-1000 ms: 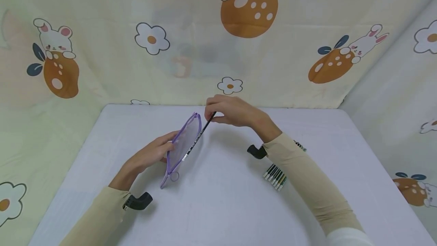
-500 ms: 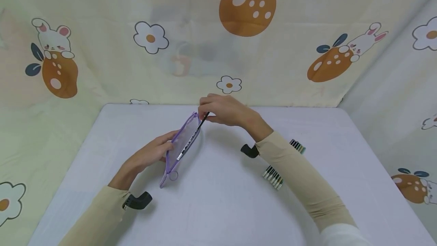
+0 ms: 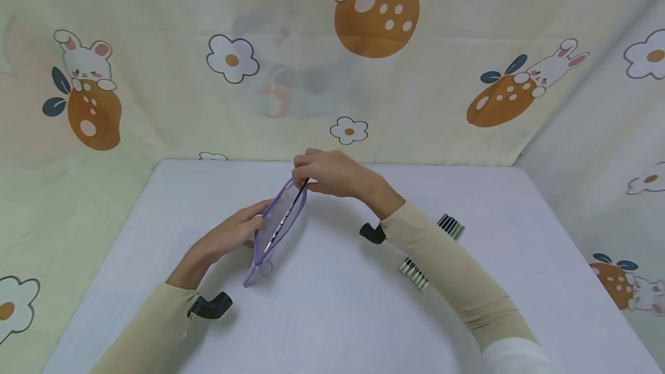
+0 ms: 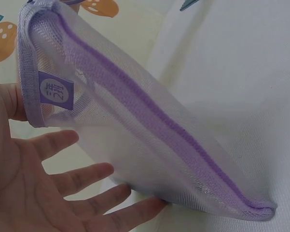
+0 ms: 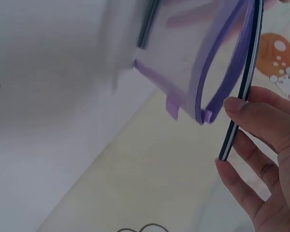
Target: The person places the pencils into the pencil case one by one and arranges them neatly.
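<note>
A purple-edged mesh zip pouch [image 3: 272, 221] is held tilted above the table with its mouth spread. My left hand [image 3: 228, 234] grips its side; in the left wrist view the thumb is at the pouch's edge and the fingers [image 4: 91, 176] spread along the mesh. Between thumb and fingertips my right hand [image 3: 335, 173] pinches a slim black pencil [image 3: 284, 219] near its upper end. The pencil slants down across the pouch's mouth, its pale lower end within the purple rim. The right wrist view shows a dark stick [image 5: 148, 24] at the mesh, its exact place unclear.
On the white table [image 3: 332, 316], right of the pouch, lies a row of pencils partly hidden under the right sleeve [image 3: 447, 264]. Their pale ends [image 3: 414, 273] and dark ends [image 3: 451, 227] stick out on either side. A patterned cloth [image 3: 291, 91] hangs behind.
My right hand has moved left and slightly down with the pencil, bringing its lower end from in front of the pouch into the mouth. The left hand and pouch have stayed nearly still.
</note>
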`<state>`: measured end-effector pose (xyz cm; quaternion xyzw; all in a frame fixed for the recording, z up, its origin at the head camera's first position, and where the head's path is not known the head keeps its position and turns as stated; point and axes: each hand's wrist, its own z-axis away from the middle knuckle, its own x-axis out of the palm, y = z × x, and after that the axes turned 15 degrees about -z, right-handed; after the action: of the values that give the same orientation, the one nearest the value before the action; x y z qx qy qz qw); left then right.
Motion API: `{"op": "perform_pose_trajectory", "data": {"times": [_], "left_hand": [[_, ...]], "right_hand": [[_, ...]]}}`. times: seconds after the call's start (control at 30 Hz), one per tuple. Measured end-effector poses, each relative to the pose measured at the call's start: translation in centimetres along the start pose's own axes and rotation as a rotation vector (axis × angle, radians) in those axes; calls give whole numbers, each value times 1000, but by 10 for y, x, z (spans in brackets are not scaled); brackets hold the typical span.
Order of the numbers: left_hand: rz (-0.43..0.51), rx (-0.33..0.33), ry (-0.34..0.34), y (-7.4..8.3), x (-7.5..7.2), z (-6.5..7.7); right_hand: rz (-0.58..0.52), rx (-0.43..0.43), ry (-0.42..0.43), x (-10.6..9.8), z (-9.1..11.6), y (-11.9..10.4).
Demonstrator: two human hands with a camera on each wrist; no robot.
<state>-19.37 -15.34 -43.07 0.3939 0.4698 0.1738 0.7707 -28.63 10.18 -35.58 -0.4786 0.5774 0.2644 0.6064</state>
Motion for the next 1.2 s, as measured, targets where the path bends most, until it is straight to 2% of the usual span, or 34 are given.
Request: {"op": "perform_pose_trajectory", "data": {"times": [0.37, 0.57, 0.77, 1.2], "left_hand": [[-5, -10, 9, 1, 1, 0], [-4, -9, 16, 0, 0, -1], [11, -12, 17, -1, 1, -1], [12, -2, 13, 1, 0, 0]], "right_hand": [[11, -54, -50, 17, -11, -15], [-96, -87, -54, 22, -11, -14], [-211, -79, -40, 23, -7, -8], [-302, -99, -2, 19, 3, 0]]}}
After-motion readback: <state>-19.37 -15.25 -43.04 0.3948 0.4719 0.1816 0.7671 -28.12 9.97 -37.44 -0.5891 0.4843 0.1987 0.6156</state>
